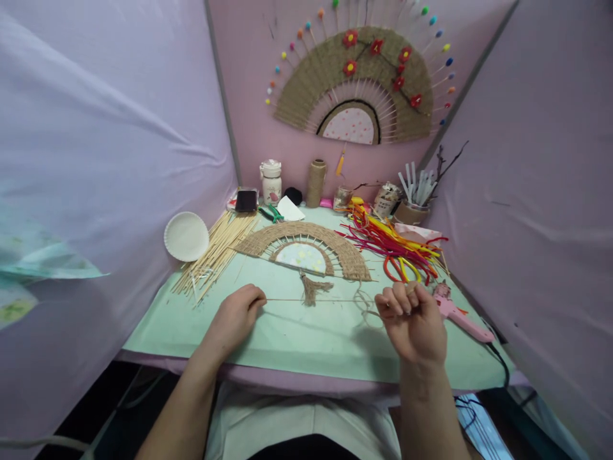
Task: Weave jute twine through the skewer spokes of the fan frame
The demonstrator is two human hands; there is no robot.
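A thin length of twine [287, 299] is stretched nearly level above the table's front half. One end is pinched in my left hand [239, 316]; my right hand [414, 322] is closed around the other side, palm turned up. Loose loops of the twine [364, 300] hang beside my right fingers, near the right corner of the fan. Just beyond my hands lies the woven fan [335, 246], a half ring of brown cord over sticks with a pale flowered centre [302, 257]. A brown tassel [313, 289] hangs from its lower edge, behind the stretched twine.
Wooden sticks [218, 252] and a paper plate [186, 237] are at left, green pliers [271, 213] behind. Pipe cleaners [383, 236], scissors [402, 269] and a pink glue gun [462, 319] lie right. A twine spool [316, 184] stands at the back under a finished fan [306, 83].
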